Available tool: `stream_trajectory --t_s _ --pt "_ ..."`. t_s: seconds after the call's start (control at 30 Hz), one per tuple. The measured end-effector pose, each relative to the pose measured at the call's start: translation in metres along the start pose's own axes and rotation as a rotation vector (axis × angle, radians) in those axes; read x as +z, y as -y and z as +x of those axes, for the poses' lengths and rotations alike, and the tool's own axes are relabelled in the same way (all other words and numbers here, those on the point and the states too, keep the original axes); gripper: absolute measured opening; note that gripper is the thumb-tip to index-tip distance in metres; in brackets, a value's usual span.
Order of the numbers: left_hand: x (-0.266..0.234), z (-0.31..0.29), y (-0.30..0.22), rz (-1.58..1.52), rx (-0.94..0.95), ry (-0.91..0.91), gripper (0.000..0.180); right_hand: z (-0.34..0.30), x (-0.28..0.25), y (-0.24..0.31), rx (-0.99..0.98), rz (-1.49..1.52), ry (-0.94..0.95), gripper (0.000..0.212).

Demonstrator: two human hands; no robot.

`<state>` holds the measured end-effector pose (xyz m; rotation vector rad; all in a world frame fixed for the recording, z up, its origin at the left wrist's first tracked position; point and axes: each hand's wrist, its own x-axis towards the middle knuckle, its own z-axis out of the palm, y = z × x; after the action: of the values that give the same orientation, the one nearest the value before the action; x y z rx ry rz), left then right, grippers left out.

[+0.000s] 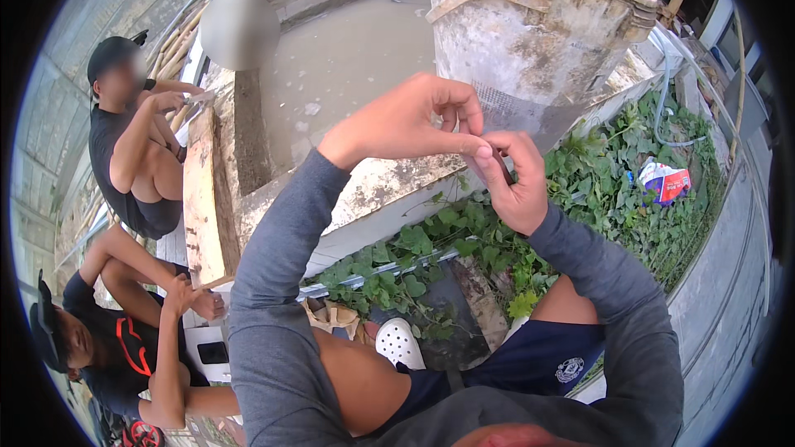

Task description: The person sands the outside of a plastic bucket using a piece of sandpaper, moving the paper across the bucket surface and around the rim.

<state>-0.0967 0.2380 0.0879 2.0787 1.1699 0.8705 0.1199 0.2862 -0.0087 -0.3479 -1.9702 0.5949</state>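
My left hand point(414, 120) is above the ledge in front of the bucket, its thumb and fingertips drawn together. Meeting it from the right, my right hand point(519, 182) is also closed in a pinch, thumb against fingers. The fingertips of both hands touch or nearly touch. What they hold between them, if anything, is too small and hidden to name. Right behind my hands stands a large, dirty white bucket point(530, 33) with stained sides and a handle. It rests on the pale, mud-stained ledge point(373, 199).
Beyond the ledge lies a basin of murky grey water point(348, 58). Two people crouch at the left, beside a wooden plank point(207, 199). A phone point(213, 353) lies near them. Green vines point(580, 190) grow below the ledge, with a crumpled bag point(664, 182) on them.
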Motion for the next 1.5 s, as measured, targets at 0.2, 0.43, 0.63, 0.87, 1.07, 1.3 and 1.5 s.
stream_trajectory --t_s 0.2,0.43,0.63,0.87,1.07,1.3,1.5 --pt "-0.007 -0.016 -0.005 -0.029 -0.027 0.017 0.02 -0.002 0.005 0.008 0.013 0.057 -0.008 0.013" --pt "-0.018 -0.015 0.003 0.091 -0.221 -0.075 0.042 0.01 -0.006 0.008 -0.072 -0.105 -0.066 0.013" --pt "0.003 0.008 0.021 0.365 -0.009 -0.339 0.032 0.045 -0.065 0.003 -0.294 -0.616 -0.273 0.011" --pt "-0.006 0.036 0.033 0.754 0.418 -1.055 0.052 0.061 -0.075 -0.011 -0.387 -0.835 -0.325 0.013" --pt "-0.005 0.047 0.043 0.722 0.262 -0.945 0.042 0.063 -0.071 -0.011 -0.416 -0.905 -0.298 0.015" --pt "-0.008 0.042 0.052 0.686 0.229 -0.888 0.033 0.072 -0.055 -0.014 -0.497 -0.898 -0.323 0.019" --pt "-0.001 0.053 0.048 0.684 0.258 -0.904 0.032 0.066 -0.07 -0.016 -0.492 -0.98 -0.325 0.02"
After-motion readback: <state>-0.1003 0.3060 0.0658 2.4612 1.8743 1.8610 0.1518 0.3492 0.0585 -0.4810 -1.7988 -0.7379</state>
